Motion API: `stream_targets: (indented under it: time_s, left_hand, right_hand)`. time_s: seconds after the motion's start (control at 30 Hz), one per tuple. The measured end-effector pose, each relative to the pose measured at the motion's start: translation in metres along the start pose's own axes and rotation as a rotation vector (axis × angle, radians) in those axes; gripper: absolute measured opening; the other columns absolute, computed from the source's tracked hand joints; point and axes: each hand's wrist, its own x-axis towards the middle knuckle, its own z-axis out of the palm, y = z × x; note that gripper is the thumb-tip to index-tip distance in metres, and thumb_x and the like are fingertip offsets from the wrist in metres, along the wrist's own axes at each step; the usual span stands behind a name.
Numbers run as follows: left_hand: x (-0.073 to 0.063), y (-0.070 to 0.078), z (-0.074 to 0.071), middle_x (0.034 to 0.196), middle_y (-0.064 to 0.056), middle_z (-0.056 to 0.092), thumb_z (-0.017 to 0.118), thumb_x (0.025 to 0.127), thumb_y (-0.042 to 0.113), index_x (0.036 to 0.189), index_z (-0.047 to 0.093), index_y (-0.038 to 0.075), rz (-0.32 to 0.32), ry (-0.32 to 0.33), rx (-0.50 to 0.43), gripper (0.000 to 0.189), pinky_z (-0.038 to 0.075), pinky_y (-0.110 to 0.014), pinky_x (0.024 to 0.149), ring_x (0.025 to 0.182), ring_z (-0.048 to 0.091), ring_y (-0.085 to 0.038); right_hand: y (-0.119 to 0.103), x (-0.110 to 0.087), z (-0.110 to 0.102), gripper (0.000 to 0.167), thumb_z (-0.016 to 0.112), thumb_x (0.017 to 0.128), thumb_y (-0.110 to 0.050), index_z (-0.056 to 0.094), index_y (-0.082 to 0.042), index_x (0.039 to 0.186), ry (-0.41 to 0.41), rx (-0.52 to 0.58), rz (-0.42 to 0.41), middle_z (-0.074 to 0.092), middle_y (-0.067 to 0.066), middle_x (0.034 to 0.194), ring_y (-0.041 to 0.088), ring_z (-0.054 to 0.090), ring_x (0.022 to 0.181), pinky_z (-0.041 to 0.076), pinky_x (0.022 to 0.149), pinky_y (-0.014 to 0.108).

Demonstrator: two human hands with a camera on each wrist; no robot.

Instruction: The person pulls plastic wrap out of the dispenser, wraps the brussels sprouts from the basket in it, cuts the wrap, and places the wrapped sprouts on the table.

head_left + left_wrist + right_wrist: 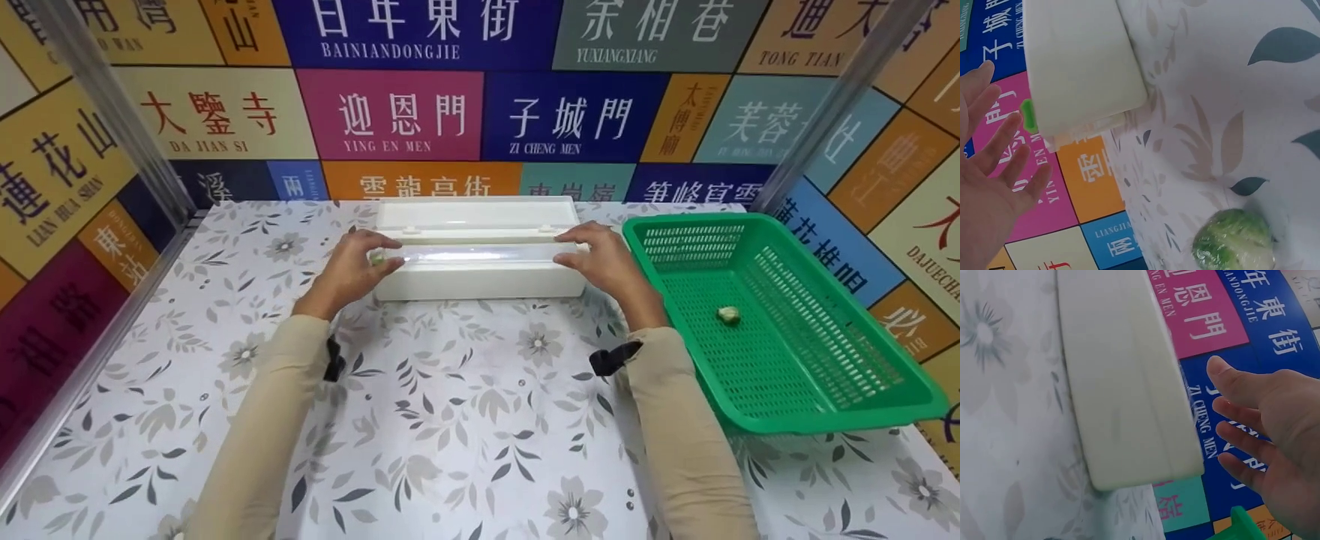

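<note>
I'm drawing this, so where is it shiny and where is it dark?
Head view: glare on the clear roll, shadow beneath the green basket; left wrist view: glints on the wrapped vegetable; right wrist view: dimmer, the white box looking greyish.

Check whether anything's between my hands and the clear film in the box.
Nothing visible: your hands are at either end of the clear film, the white box has its lid tipped back, and the green basket sits to the right.
</note>
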Motion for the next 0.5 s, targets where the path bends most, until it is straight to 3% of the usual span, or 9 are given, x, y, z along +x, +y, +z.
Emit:
stream_targets:
  time_s: [0.3,0.5]
  left_hand:
    - [0.005,-0.003,0.012,0.128,-0.019,0.057,0.066,0.098,0.023,0.119,0.072,0.003,-0.009,0.011,0.079,0.030,0.041,-0.050,0.113,0.128,0.045,-0.035]
    - [0.009,-0.003,0.015,0.125,-0.015,0.055,0.067,0.097,0.022,0.113,0.074,0.004,-0.076,0.006,0.079,0.025,0.042,-0.047,0.112,0.128,0.042,-0.032]
  right_hand:
    - [0.011,0.001,0.004,0.026,0.069,0.095,-0.018,0.074,-0.006,0.118,-0.053,-0.085,0.024,0.064,0.018,0.114,0.035,0.056,0.113,0.050,0.100,0.051]
    - [0.011,0.002,0.005,0.021,0.069,0.095,-0.018,0.077,-0.005,0.111,-0.051,-0.106,0.016,0.065,0.017,0.107,0.033,0.055,0.107,0.048,0.095,0.050]
